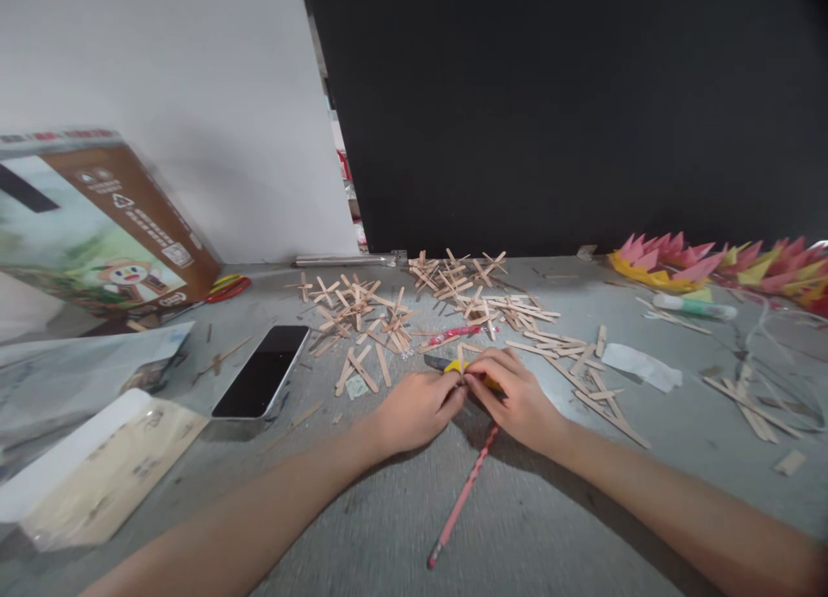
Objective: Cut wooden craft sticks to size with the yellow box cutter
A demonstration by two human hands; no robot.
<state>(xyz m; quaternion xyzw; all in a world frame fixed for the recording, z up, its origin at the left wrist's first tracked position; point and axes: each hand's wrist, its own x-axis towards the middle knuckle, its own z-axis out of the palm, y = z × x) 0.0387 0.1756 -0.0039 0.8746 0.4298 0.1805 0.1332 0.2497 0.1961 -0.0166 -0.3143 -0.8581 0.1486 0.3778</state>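
Note:
The fingertips of my left hand (423, 411) and my right hand (511, 394) meet at the middle of the table, pinched on a small wooden craft stick (461, 354) that points upward. Just behind the fingers is a yellow cutter knife (456, 367) with its dark blade to the left; my right hand hides part of it, and I cannot tell if it is touched. A pink twisted pencil (464, 499) lies below my right hand. Beyond the hands, crossed craft sticks (353, 308) lie in heaps, with more loose sticks (582, 355) to the right.
At left are a black-screened phone (262, 373), a plastic-wrapped packet (109, 468) and a printed box (122, 235). Pink and yellow folded paper pieces (673, 260), a glue stick (695, 307) and a white paper scrap (640, 366) lie right. A black panel (569, 114) rises behind.

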